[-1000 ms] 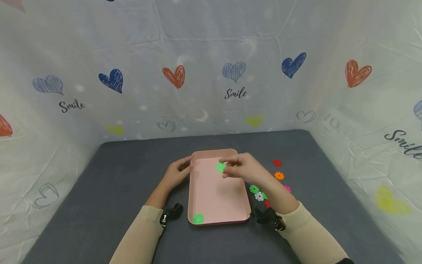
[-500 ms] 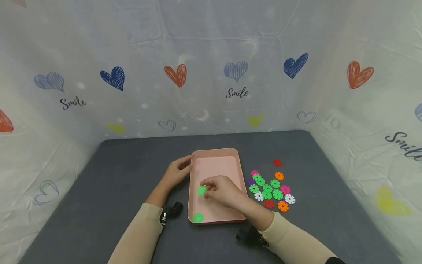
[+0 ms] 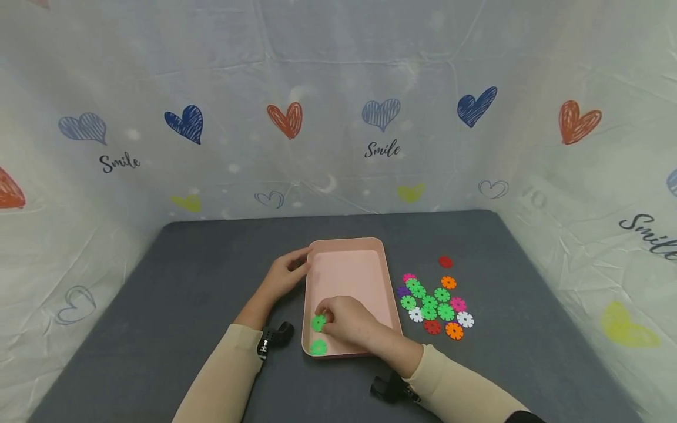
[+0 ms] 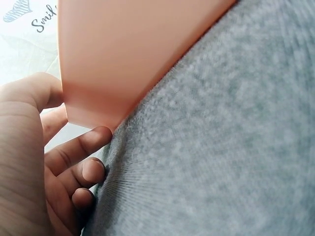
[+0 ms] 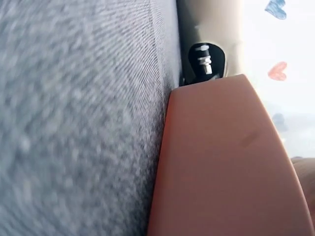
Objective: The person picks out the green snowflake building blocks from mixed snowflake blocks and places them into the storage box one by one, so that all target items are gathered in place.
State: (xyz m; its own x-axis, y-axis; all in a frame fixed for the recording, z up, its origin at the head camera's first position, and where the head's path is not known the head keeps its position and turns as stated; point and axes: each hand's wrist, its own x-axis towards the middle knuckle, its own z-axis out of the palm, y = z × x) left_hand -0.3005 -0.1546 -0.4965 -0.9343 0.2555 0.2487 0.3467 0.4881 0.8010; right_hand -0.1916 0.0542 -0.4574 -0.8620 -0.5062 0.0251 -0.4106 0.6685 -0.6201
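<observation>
My right hand (image 3: 346,320) pinches a green snowflake building disc (image 3: 318,323) between thumb and finger, low over the left side of the pink tray (image 3: 351,267). Just nearer, another green disc (image 3: 318,348) lies in the tray's front left corner. My left hand (image 3: 285,275) rests its fingertips against the tray's far left side. In the left wrist view, the thumb touches the rim and relaxed fingers (image 4: 78,147) meet the outer wall near the corner. The right wrist view shows the tray's outer wall (image 5: 226,162); the disc in my right hand is hidden there.
Right of the tray lies a loose spread of discs: several green ones (image 3: 446,311), plus orange (image 3: 454,331), white (image 3: 465,319), pink (image 3: 458,304), purple and red. One red disc (image 3: 445,262) lies farther back. A printed curtain (image 3: 328,170) stands behind the dark grey table (image 3: 238,252).
My right hand has carried the green disc from over the tray's far right part leftward and nearer, close to the front left disc. My left hand has stayed at the tray's side.
</observation>
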